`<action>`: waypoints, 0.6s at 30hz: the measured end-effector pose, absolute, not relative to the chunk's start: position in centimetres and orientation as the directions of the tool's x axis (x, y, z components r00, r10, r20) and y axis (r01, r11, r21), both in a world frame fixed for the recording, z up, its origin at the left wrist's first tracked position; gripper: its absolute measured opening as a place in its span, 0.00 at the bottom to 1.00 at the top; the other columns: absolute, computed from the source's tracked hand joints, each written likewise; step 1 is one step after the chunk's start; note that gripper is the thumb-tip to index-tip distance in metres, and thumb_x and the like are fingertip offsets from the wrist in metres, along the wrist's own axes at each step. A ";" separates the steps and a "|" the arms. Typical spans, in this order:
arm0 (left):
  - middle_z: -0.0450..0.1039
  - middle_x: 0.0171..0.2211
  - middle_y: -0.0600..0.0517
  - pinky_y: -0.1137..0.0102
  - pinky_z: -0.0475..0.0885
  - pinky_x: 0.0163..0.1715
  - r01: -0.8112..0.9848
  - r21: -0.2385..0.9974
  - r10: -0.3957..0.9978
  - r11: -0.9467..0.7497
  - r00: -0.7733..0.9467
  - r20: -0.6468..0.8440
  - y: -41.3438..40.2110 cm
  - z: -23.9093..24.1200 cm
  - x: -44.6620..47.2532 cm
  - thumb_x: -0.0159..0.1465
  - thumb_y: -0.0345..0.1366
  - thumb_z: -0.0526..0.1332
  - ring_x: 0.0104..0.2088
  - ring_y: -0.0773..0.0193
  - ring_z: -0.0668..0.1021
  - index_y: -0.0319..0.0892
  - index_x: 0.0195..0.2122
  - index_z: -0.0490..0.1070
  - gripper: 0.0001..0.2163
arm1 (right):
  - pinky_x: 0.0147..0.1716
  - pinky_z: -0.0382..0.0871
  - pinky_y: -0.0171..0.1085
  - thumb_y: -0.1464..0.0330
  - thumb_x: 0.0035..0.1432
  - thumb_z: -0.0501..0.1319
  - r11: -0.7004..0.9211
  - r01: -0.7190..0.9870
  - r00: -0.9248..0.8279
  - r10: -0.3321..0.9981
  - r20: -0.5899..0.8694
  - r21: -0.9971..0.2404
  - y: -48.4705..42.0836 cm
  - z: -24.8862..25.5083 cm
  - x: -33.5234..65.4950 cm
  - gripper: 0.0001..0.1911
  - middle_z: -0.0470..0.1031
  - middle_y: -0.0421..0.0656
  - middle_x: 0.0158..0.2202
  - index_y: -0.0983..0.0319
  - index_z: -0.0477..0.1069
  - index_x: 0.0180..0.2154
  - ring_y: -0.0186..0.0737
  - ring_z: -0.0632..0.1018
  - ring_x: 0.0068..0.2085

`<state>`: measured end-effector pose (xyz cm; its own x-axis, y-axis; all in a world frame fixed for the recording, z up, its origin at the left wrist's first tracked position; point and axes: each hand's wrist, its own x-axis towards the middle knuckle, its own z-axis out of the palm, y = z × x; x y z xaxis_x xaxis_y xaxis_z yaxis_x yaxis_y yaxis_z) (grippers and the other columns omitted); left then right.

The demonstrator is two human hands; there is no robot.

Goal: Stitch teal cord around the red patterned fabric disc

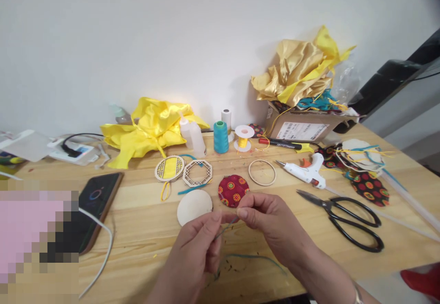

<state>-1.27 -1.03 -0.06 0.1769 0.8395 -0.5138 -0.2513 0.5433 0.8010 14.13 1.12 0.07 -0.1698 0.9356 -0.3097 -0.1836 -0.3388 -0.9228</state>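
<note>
A thin blue-green cord (pixel 227 227) runs between my two hands, low over the table. My left hand (pixel 195 249) is closed and pinches it between thumb and fingers. Opposite, my right hand (pixel 271 223) grips the cord near its end with thumb and forefinger. A length of similar cord (pixel 256 256) shows below the hands. Just behind them are a round cream disc (pixel 194 207) and a dark red patterned fabric disc (pixel 233 190). Farther back sit an octagonal wooden lattice frame (pixel 186 174), a round lattice piece with yellow fabric (pixel 169 168) and a thin wooden ring (pixel 249 174).
Black-handled scissors (pixel 326 204) and a white glue gun (pixel 302 171) lie to the right. A teal thread spool (pixel 221 137) stands behind. A cardboard box (pixel 275 125) holds gold cloth (pixel 299 68). Yellow cloth (pixel 144 132) and a phone (pixel 98 203) are at left.
</note>
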 end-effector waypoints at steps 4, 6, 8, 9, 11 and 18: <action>0.52 0.12 0.63 0.75 0.48 0.15 -0.203 0.825 0.847 0.528 0.193 -0.495 -1.2 -0.4 -1.4 0.57 0.47 0.63 0.15 0.74 0.52 0.38 0.32 0.76 0.15 | 0.32 0.60 0.34 0.65 0.47 0.66 -0.304 -0.122 -0.186 0.942 -0.279 -0.945 1.2 0.1 14.1 0.09 0.71 0.37 0.21 0.64 0.71 0.22 0.33 0.69 0.28; 0.52 0.11 0.63 0.75 0.48 0.15 -0.149 0.845 0.854 0.513 0.193 -0.484 -1.2 -0.5 -1.4 0.57 0.45 0.63 0.15 0.74 0.53 0.38 0.32 0.77 0.14 | 0.32 0.60 0.34 0.66 0.47 0.65 -0.290 -0.099 -0.176 0.947 -0.270 -0.952 1.3 0.0 14.2 0.09 0.70 0.37 0.21 0.63 0.70 0.22 0.32 0.68 0.27; 0.52 0.11 0.63 0.75 0.47 0.15 -0.123 0.854 0.856 0.506 0.196 -0.479 -1.3 -0.7 -1.4 0.57 0.45 0.64 0.15 0.74 0.52 0.39 0.32 0.77 0.13 | 0.30 0.60 0.34 0.66 0.47 0.65 -0.270 -0.074 -0.152 0.955 -0.256 -0.960 1.3 0.0 14.3 0.09 0.68 0.36 0.21 0.63 0.69 0.21 0.31 0.66 0.26; 0.52 0.11 0.63 0.75 0.47 0.15 -0.121 0.854 0.855 0.506 0.202 -0.477 -1.3 -0.7 -1.4 0.56 0.45 0.64 0.15 0.74 0.52 0.39 0.32 0.77 0.13 | 0.30 0.59 0.33 0.67 0.46 0.65 -0.259 -0.066 -0.147 0.958 -0.247 -0.964 1.3 -0.1 14.3 0.09 0.67 0.35 0.21 0.63 0.68 0.21 0.31 0.66 0.26; 0.52 0.11 0.63 0.75 0.47 0.15 -0.135 0.853 0.856 0.504 0.214 -0.471 -1.4 -0.8 -1.4 0.56 0.44 0.65 0.15 0.74 0.52 0.39 0.30 0.77 0.12 | 0.30 0.60 0.33 0.67 0.47 0.65 -0.243 -0.059 -0.146 0.962 -0.233 -0.968 1.3 -0.2 14.4 0.09 0.66 0.35 0.21 0.63 0.68 0.21 0.31 0.66 0.26; 0.51 0.12 0.63 0.77 0.50 0.15 -0.440 0.787 0.902 0.431 0.183 -0.392 -1.0 0.1 -1.2 0.58 0.39 0.64 0.16 0.74 0.51 0.40 0.28 0.76 0.08 | 0.48 0.63 0.36 0.64 0.56 0.61 -0.191 -0.250 -0.391 0.917 -0.082 -0.949 0.3 -0.2 13.8 0.18 0.72 0.41 0.44 0.58 0.67 0.49 0.36 0.71 0.46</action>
<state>-1.23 -0.99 0.06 0.1832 0.9017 -0.3916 -0.4403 0.4314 0.7875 13.75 0.26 -0.15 -0.3912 0.9167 -0.0816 -0.2502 -0.1913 -0.9491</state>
